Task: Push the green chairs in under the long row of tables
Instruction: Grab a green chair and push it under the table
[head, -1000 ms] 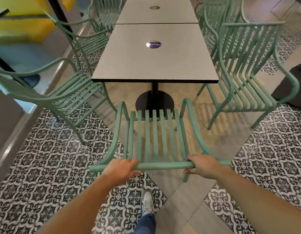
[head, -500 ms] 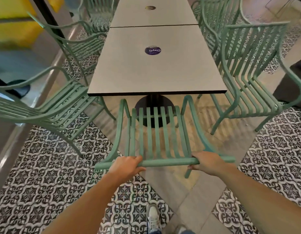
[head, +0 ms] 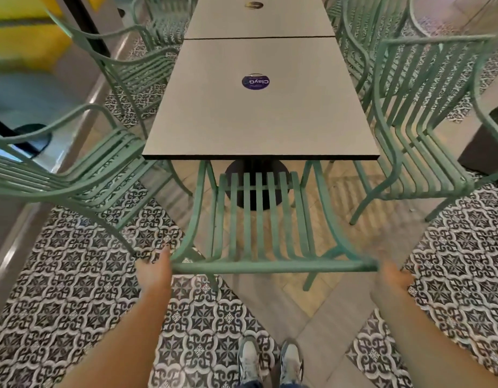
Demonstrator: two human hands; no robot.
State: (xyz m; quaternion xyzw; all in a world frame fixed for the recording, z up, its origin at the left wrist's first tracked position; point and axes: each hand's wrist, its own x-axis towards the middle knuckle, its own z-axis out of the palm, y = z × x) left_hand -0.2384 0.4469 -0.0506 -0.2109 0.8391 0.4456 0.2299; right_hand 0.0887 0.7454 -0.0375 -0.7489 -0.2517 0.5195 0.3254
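A patterned tile floor point(head: 74, 275) carries green chairs point(head: 259, 219) and grey tables point(head: 259, 116) bearing round stickers point(head: 255, 81).

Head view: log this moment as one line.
end chair: front under table edge | left hand: off top rail, beside its left end | right hand: blurred, by right end | side chairs: not pushed in

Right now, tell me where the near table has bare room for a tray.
The near table is bare on every side of its purple sticker, out to all edges. Crowded: the end chair noses under the front edge, and side chairs flank it.
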